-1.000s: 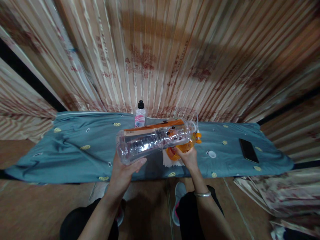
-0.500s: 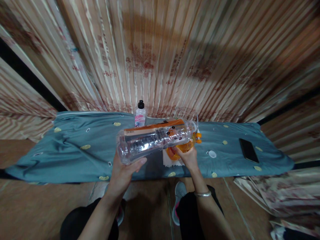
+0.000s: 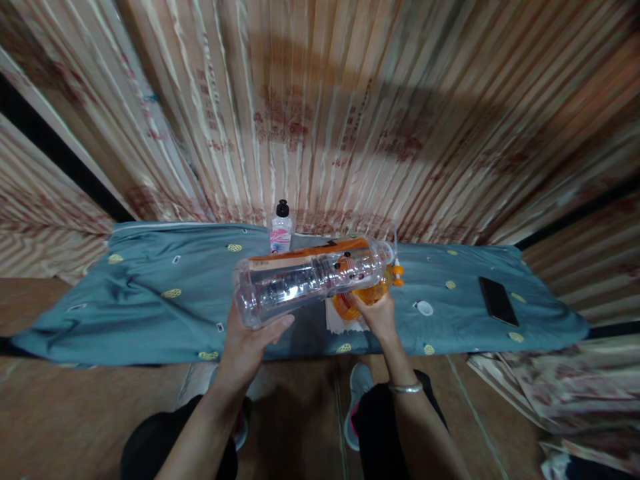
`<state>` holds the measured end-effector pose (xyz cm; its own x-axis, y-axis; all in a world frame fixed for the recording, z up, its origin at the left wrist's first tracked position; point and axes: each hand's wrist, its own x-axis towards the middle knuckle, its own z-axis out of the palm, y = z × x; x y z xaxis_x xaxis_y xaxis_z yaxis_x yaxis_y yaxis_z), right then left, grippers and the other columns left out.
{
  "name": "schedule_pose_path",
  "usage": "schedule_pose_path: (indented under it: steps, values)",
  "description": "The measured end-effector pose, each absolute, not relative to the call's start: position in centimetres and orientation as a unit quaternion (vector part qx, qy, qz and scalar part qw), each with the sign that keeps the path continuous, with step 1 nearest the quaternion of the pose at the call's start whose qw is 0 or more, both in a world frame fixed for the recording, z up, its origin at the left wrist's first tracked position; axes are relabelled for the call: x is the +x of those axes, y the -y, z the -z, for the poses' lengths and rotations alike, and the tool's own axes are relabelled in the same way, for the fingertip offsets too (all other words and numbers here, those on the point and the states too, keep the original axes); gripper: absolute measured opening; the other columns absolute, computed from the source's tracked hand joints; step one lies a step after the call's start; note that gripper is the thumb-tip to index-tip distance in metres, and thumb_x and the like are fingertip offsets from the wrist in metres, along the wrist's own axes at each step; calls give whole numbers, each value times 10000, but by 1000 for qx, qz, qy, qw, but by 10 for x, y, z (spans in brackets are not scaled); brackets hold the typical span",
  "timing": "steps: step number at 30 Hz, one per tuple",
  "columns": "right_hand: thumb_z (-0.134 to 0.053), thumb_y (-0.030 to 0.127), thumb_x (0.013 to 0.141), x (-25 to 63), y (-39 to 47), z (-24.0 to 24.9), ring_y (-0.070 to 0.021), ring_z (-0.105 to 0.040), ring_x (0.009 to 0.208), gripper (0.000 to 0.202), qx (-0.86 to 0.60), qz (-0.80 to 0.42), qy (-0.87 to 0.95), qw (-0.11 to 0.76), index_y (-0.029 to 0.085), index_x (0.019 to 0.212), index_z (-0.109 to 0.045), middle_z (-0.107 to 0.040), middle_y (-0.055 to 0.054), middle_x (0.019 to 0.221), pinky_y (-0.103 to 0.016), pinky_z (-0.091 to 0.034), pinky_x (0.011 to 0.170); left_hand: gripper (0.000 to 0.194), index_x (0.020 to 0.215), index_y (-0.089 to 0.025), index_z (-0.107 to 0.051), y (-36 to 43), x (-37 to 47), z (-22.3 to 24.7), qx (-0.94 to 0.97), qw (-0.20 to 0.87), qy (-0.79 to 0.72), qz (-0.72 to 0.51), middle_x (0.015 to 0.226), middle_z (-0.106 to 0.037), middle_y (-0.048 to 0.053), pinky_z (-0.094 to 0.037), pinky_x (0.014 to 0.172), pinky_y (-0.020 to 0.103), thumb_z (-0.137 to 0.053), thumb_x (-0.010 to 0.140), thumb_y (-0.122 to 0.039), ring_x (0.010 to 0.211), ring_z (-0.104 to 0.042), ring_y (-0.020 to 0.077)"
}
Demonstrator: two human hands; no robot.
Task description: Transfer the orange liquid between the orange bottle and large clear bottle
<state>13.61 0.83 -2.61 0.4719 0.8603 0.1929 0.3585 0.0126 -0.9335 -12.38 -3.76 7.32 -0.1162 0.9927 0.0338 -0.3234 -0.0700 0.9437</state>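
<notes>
A large clear plastic bottle (image 3: 300,280) with an orange label lies tilted in the air, its neck toward the right. My left hand (image 3: 253,337) grips it near its base from below. My right hand (image 3: 377,310) is closed round a smaller orange bottle (image 3: 347,307), which is partly hidden behind the clear one. The neck of the clear bottle is over the upper end of the orange bottle; whether they touch I cannot tell. Under the orange bottle is a pale cloth or tissue (image 3: 345,325).
On the blue patterned cloth (image 3: 150,320) stands a white and pink bottle (image 3: 281,230) with a black cap. A dark phone (image 3: 499,301) lies to the right. Pleated curtains (image 3: 320,120) hang behind. Black bars flank both sides.
</notes>
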Motion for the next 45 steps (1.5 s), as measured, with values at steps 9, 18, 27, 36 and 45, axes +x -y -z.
schedule_pose_path:
  steps: [9, 18, 27, 36, 45]
  values:
    - [-900, 608, 551, 136, -9, 27, -353, -814, 869, 608, -668, -233, 452, 544, 205, 957, -693, -839, -145, 956, -441, -659, 763, 549, 1057, -254, -649, 38, -124, -74, 401, 528, -423, -618, 708, -598, -50, -366, 408, 212, -971, 615, -300, 485, -443, 84]
    - [-899, 605, 560, 136, -8, 26, -343, -811, 853, 585, -667, -214, 458, 547, 210, 938, -692, -839, -133, 936, -430, -660, 753, 601, 1087, -231, -642, 38, -124, -73, 393, 535, -419, -620, 711, -621, -53, -375, 420, 196, -977, 591, -287, 484, -448, 71]
    - [-905, 603, 554, 138, -10, 32, -346, -808, 855, 591, -670, -218, 456, 543, 210, 946, -701, -839, -117, 928, -477, -664, 791, 537, 1060, -241, -675, 38, -124, -73, 402, 534, -419, -614, 698, -592, -45, -367, 409, 207, -967, 612, -288, 483, -438, 81]
    - [-900, 587, 578, 137, -9, 30, -351, -812, 911, 604, -660, -234, 460, 547, 204, 997, -695, -839, -141, 999, -473, -661, 839, 515, 1066, -246, -687, 39, -124, -77, 404, 533, -419, -614, 706, -612, -43, -385, 441, 207, -963, 632, -282, 505, -447, 79]
    - [-915, 582, 574, 140, -9, 34, -347, -808, 932, 608, -661, -232, 460, 546, 209, 1001, -695, -837, -128, 1005, -475, -658, 861, 541, 1065, -231, -671, 39, -125, -73, 401, 534, -417, -616, 645, -609, -54, -372, 429, 205, -972, 620, -297, 489, -451, 86]
